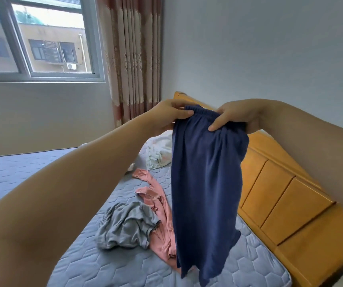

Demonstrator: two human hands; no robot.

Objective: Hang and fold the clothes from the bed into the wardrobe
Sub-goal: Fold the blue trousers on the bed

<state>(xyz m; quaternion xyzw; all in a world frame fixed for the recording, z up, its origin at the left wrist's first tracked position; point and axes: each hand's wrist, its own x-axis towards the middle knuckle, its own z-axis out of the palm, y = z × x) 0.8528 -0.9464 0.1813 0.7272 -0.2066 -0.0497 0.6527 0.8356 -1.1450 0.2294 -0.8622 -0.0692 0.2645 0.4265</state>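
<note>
Left forearm nearest, reaching up. Left hand (170, 112) and right hand (235, 117) each pinching the elastic waistband of one pair of navy shorts (205, 183), hanging free above the bed (42, 168) near its headboard edge. Early going, by the look of it: nothing visibly folded or hung, wardrobe out of view. Lying on the mattress: one grey garment (125, 226), one pink garment (162, 206), one white bundle (160, 150) toward the far corner.

Soft daylight from window (42, 36) — shadows faint; wide-angle bending at edges, slight overall softness.
</note>
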